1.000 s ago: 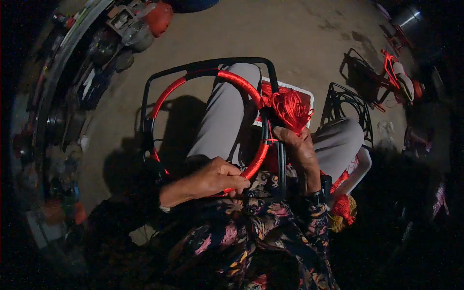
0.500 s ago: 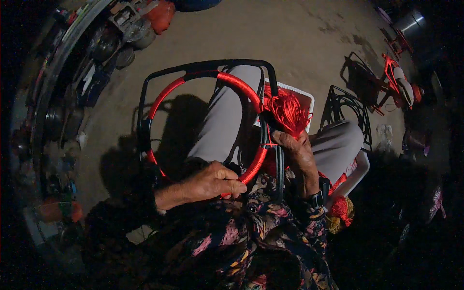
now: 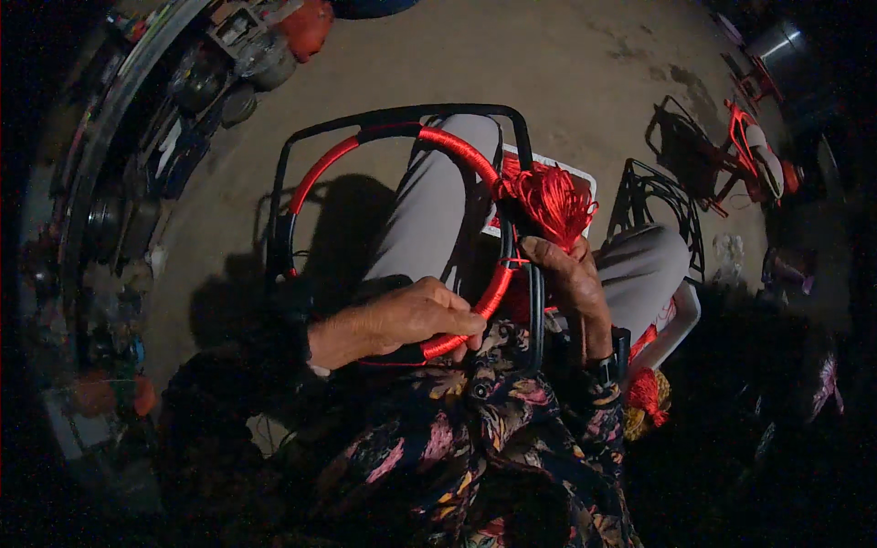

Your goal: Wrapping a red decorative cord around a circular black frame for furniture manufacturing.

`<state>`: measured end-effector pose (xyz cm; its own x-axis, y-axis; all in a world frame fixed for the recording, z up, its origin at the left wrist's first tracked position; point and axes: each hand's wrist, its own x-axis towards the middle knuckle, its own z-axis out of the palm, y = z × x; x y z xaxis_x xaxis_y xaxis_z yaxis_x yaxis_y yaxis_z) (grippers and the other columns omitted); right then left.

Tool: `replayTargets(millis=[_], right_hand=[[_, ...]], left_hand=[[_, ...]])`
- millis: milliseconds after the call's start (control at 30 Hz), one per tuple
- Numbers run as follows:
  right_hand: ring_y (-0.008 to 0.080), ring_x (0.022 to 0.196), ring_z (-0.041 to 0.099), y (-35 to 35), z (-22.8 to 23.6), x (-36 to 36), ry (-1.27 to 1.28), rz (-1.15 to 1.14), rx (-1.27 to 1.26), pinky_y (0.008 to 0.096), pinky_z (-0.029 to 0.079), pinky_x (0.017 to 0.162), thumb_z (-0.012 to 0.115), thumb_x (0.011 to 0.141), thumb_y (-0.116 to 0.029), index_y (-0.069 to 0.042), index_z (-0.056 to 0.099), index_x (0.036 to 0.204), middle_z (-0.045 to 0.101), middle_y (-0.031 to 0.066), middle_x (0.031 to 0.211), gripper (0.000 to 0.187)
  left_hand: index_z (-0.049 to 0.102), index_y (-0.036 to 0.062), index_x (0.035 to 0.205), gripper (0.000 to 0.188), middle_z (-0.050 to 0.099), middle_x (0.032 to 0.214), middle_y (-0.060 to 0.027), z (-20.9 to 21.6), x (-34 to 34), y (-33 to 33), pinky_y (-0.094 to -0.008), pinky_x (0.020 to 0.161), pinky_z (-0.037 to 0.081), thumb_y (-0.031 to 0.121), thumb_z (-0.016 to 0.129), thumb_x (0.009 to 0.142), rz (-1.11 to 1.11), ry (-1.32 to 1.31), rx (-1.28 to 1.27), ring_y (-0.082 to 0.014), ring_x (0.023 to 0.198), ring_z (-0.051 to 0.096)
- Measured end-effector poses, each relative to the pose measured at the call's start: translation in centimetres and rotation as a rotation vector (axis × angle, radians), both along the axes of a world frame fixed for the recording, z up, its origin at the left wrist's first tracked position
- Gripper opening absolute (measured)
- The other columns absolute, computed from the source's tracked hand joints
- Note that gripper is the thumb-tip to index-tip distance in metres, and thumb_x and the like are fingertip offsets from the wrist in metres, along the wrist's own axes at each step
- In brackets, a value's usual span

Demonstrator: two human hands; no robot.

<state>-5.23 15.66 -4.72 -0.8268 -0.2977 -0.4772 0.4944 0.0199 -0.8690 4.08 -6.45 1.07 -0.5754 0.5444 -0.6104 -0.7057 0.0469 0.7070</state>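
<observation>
A round hoop [image 3: 461, 151], partly wound in bright red thread with dark bare stretches between, stands in front of my lap inside a black tubular frame [image 3: 402, 111]. My left hand [image 3: 411, 315] closes its fingers on the hoop's lower red-wound stretch. At the hoop's right side, my right hand [image 3: 577, 283] is closed round a bundle of red thread [image 3: 553, 203], whose loose looped end fans out above the fingers. A thin strand crosses the hoop close to my right thumb. My fingertips are partly hidden in both hands.
Behind the thread bundle shows a white-rimmed container [image 3: 592, 187]. A white tray edge [image 3: 692, 318] lies right of my knee, near a red tassel [image 3: 643, 393]. Black openwork metal [image 3: 653, 205] stands beyond. Bags and pots crowd the left; a red-framed object [image 3: 749, 146] stands far right.
My left hand has moved right and slightly up along the hoop's lower part. The hoop, the frame and the thread bundle have shifted slightly to the right.
</observation>
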Motion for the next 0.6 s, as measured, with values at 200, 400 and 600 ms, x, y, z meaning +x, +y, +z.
replayTargets(millis=[200,400,600], right_hand=[[0.0094,0.075,0.062,-0.2,1.5,1.2,0.080,0.024,-0.199,0.0222,0.048,0.067,0.070,0.081,-0.010,-0.001,0.069,0.088,0.069,0.0034,0.089,0.012],[0.0096,0.077,0.063,-0.3,1.6,1.4,0.084,0.039,-0.263,0.0227,0.049,0.068,0.070,0.081,-0.008,-0.001,0.069,0.090,0.069,0.0044,0.090,0.011],[0.0100,0.079,0.064,0.1,1.0,1.1,0.036,-0.052,-0.140,0.0225,0.049,0.067,0.072,0.080,-0.009,-0.007,0.052,0.082,0.069,0.0080,0.090,0.020]], left_hand=[[0.065,-0.0034,0.082,0.036,0.061,0.070,-0.0031,0.8,1.4,-0.1,-0.0241,0.061,0.046,0.031,0.061,0.089,0.061,0.118,-0.038,-0.0097,0.063,0.057],[0.067,-0.0014,0.084,0.037,0.061,0.070,-0.0034,0.4,1.7,-0.8,-0.0245,0.060,0.044,0.035,0.060,0.090,-0.044,0.163,-0.116,-0.0083,0.065,0.056],[0.066,0.0003,0.090,0.038,0.062,0.072,-0.0032,0.2,0.0,-0.3,-0.0243,0.063,0.045,0.036,0.053,0.095,-0.058,0.034,-0.099,-0.0087,0.067,0.056]])
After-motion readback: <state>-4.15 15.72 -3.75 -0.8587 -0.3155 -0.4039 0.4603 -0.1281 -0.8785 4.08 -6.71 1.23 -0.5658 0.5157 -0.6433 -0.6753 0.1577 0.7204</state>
